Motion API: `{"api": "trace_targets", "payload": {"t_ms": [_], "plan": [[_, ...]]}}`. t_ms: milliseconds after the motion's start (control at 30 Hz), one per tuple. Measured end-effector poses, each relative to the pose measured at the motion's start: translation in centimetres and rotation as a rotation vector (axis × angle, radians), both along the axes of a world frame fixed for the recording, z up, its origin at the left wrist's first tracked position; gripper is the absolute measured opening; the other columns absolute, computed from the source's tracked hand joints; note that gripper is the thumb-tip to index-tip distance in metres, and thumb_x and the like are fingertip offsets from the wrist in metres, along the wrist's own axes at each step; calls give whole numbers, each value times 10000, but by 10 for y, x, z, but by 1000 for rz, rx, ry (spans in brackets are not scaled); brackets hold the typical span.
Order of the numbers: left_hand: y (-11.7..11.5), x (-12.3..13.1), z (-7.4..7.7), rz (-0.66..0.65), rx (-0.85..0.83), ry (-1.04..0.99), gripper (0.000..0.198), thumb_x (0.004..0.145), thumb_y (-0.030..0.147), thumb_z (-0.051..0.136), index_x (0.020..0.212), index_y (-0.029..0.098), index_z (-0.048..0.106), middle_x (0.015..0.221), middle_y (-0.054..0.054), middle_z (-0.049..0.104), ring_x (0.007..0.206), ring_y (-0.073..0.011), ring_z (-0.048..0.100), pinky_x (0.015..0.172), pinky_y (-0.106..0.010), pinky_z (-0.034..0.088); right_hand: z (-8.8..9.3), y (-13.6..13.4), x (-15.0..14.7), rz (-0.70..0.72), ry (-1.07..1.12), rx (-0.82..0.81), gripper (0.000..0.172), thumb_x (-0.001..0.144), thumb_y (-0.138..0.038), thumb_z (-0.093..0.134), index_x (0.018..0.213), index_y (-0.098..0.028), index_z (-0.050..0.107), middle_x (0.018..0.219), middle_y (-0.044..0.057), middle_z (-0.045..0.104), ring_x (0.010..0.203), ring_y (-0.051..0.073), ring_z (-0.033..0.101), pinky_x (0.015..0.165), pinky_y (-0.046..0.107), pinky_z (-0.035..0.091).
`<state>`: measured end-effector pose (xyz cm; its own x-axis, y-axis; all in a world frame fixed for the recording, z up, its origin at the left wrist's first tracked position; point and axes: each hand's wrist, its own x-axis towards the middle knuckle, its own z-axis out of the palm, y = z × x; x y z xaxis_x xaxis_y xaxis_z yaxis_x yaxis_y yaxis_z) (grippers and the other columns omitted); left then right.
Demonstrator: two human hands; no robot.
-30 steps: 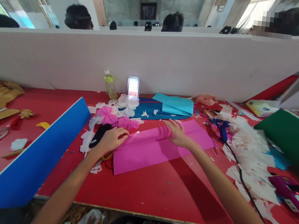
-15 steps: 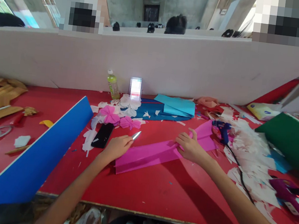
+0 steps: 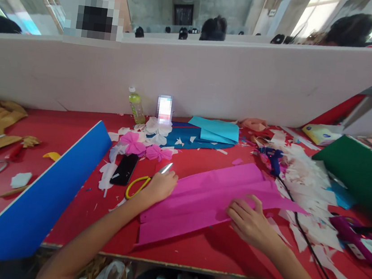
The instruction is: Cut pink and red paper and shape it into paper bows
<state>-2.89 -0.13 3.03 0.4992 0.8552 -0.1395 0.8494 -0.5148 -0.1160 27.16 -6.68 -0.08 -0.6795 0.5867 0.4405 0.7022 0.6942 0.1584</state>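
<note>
A magenta sheet of paper [image 3: 206,196] with lengthwise creases lies spread across the red table in front of me. My left hand [image 3: 164,185] grips its upper left edge with closed fingers. At the sheet's lower right edge, my right hand [image 3: 246,217] has its fingers curled onto the paper. Scissors with a yellow handle [image 3: 137,187] lie beside and partly behind my left hand, their blade tip showing above the knuckles. A black phone [image 3: 125,169] and pink paper flowers [image 3: 159,153] lie just beyond that hand.
A blue board [image 3: 50,195] stands slanted at left, a green board [image 3: 354,178] at right. A blue glue gun [image 3: 271,159] with a black cord, white paper scraps [image 3: 310,177] and a purple device [image 3: 358,240] occupy the right side. A bottle [image 3: 136,106] stands by the white partition [image 3: 193,77].
The magenta paper has gone from a narrow folded strip to a wider sheet. My right hand has moved toward me and right; my left has shifted slightly right, uncovering the scissors' yellow handle.
</note>
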Motion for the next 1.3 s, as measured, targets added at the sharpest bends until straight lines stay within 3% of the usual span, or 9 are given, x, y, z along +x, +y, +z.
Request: {"api": "trace_targets", "payload": {"t_ms": [167, 267, 500, 667, 767, 867, 967, 1133, 1300], "plan": [[29, -9, 24, 145, 187, -82, 309, 938, 210, 286, 1110, 168, 540, 981, -122, 624, 854, -214, 616, 700, -304, 462, -8, -7, -4, 22, -48, -10, 312, 847, -30, 361, 911, -216, 603, 869, 68, 654, 928, 207, 545, 981, 466, 245], [58, -8, 28, 179, 223, -141, 331, 946, 242, 274, 1136, 159, 533, 991, -140, 630, 859, -231, 626, 730, -330, 455, -15, -3, -10, 26, -42, -27, 315, 855, -34, 364, 939, -206, 613, 869, 74, 648, 919, 212, 543, 965, 454, 274], [122, 4, 10, 162, 117, -137, 327, 940, 265, 312, 1134, 152, 550, 1005, -154, 656, 910, -262, 633, 760, -358, 442, -31, 14, -4, 5, -75, -91, 234, 854, -70, 410, 851, -178, 618, 854, 84, 619, 848, 218, 524, 917, 423, 330], [141, 8, -7, 203, 97, -158, 332, 936, 287, 331, 1138, 143, 552, 1022, -160, 647, 929, -253, 618, 788, -358, 423, -34, 13, 6, -14, -33, -174, 219, 871, -110, 418, 772, -169, 605, 820, 77, 605, 791, 203, 521, 839, 389, 382], [144, 3, -11, 208, 200, -180, 329, 915, 328, 392, 1148, 152, 544, 1089, -153, 616, 994, -265, 581, 885, -415, 373, -30, 8, -1, 27, 66, -207, 213, 887, -132, 407, 828, -171, 608, 843, 76, 619, 795, 191, 539, 808, 368, 411], [141, -11, -10, 196, 344, -207, 298, 901, 314, 419, 1114, 166, 566, 1095, -137, 608, 1060, -260, 535, 988, -457, 268, -25, 15, -18, 66, 149, -232, 232, 902, -142, 387, 915, -179, 615, 943, 93, 643, 891, 193, 571, 820, 365, 439], [125, -33, -10, 247, 346, -203, 292, 913, 246, 345, 1021, 165, 604, 1035, -120, 632, 1019, -241, 554, 930, -408, 321, -24, 39, -40, 45, 148, -238, 276, 918, -146, 368, 1049, -182, 609, 1091, 107, 639, 1024, 215, 571, 896, 392, 440], [70, -74, -20, 382, 208, -103, 325, 915, 254, 310, 982, 163, 614, 982, -113, 659, 893, -226, 608, 748, -321, 408, -28, 92, -69, 8, 70, -354, 355, 902, -218, 472, 1253, -220, 520, 1312, 106, 529, 1217, 234, 477, 991, 411, 401], [18, -103, -31, 349, 143, -58, 349, 908, 350, 373, 1132, 162, 563, 1056, -119, 640, 1009, -248, 568, 838, -342, 403, -38, 107, -73, 127, -1, -498, 677, 861, -504, 502, 1440, -237, 273, 1475, 120, 315, 1362, 257, 283, 1091, 468, 262]]}}
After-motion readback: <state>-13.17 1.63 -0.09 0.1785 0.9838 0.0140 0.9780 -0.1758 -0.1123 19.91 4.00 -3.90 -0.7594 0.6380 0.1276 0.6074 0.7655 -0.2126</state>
